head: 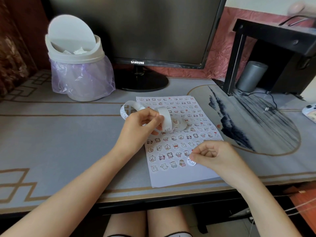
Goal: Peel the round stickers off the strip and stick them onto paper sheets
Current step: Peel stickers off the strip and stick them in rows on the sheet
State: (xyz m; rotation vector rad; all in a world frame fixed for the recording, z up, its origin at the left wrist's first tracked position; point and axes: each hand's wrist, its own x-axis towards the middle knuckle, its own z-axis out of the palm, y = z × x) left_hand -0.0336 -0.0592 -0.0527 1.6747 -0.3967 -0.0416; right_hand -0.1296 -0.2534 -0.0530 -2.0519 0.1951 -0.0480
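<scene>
Centre of frame, lifted off the desk: left hand [142, 127], fingers curled round the curling white strip [166, 119], loops trailing left and right over the upper half of the paper sheet [179, 178]. Lower right of the sheet: right hand [217, 156], fingers bent in, pinching one round sticker [191, 161] at thumb and forefinger tips, at the end of the bottom row; touching the paper or just above it, cannot tell. Risks, as judged: crooked placing or overlap onto the neighbouring sticker if lowered off line; a crease if pressed from one edge only; adhesive clinging to the fingertip on release and lifting the sticker back up; slack strip sagging onto filled rows and snagging there. Sheet apparently loose on the grey desk mat [68, 134], so liable to slide under a sideways press. Around: swing-lid bin [77, 53] with purple liner at upper left, dark monitor [136, 31] behind, black stand [273, 36] and grey cylinder [251, 76] at upper right, cable [270, 107] and white controller [309, 112] at right edge. Nothing between right hand and the bare bottom margin.
</scene>
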